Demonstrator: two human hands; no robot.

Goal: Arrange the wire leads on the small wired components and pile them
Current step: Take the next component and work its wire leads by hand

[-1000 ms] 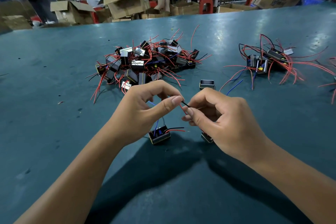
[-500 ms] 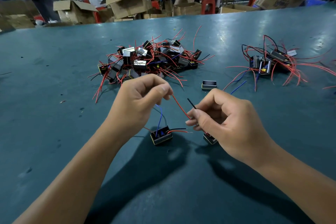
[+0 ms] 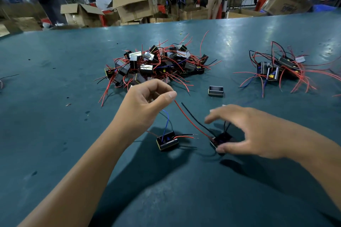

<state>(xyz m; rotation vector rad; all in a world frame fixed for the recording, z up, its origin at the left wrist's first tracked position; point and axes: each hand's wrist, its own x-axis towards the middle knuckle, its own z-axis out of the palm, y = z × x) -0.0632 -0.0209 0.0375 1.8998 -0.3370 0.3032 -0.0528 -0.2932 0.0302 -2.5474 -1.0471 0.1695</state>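
A: Left hand [image 3: 145, 101] pinches the red lead [image 3: 191, 120], which runs taut from the 10 o'clock end down toward 4 o'clock.

B: Into the small wired component [image 3: 220, 140] on the green table [image 3: 55, 116]. Right hand [image 3: 247, 131] hovers over it, fingers spread, thumb touching its near edge.

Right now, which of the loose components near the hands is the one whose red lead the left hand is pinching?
The component under the right hand: its red lead runs up to the left hand. The one with the blue wire lies untouched.
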